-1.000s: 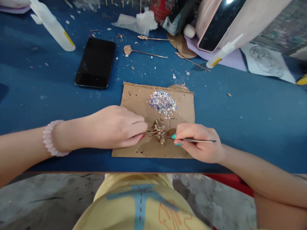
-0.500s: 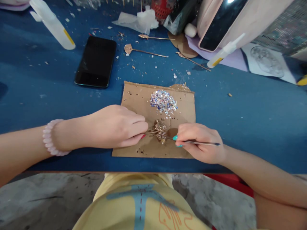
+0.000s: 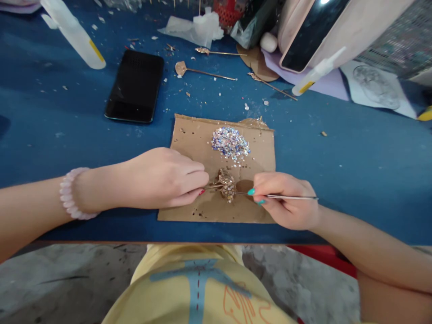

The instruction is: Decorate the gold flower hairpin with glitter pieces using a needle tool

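Blue tabletop [image 3: 354,166], mottled grey floor [image 3: 81,303] below, red surface [image 3: 330,258] at lower right

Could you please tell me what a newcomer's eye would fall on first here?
Probably the heap of glittering chips on the cardboard, just beyond the two hands. Nearer the person, the left hand grips the thin stem of a gold-coloured ornament, while the right hand points a slim tool at it. A black phone-like slab also stands out on the blue table, beyond the left hand.

cardboard [image 3: 261,150] on table [image 3: 354,166] | flake heap [image 3: 230,141] on cardboard | ornament [image 3: 227,185] before heap
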A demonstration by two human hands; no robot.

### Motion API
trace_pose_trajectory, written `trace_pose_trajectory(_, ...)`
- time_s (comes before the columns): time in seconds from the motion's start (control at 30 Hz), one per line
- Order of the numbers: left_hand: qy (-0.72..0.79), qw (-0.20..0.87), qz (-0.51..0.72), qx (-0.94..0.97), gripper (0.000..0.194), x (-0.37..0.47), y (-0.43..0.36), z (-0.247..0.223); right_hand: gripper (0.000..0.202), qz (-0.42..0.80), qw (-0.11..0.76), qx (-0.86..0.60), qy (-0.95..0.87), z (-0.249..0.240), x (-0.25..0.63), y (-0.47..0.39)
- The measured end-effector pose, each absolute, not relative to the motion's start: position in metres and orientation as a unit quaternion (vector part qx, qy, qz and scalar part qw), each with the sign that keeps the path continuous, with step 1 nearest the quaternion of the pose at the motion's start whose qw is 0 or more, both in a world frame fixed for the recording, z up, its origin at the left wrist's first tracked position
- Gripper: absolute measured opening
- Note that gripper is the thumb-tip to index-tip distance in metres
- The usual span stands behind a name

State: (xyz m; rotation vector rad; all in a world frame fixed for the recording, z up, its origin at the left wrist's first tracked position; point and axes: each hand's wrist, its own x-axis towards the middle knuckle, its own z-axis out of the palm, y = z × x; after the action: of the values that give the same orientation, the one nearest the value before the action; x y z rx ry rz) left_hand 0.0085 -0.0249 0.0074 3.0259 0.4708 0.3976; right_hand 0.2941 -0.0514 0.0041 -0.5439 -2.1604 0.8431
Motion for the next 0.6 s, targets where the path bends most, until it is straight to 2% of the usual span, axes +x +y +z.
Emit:
trace_pose_trajectory(0.4, 0.156, 0.022, 0.127, 0.979, 0.033, 0.0079, -0.0254, 0.0068, 0.011, 0.323, 0.395, -0.211, -0.834, 0.0041, 0.2954, -0.0468)
trace_pose_trajectory(0.6, 0.157, 0.026, 0.128, 0.979, 0.03, 0.0077, -0.0253, 0.007, 0.015, 0.314, 0.424, -0.285, -0.8, -0.0013, 0.3004, -0.0435)
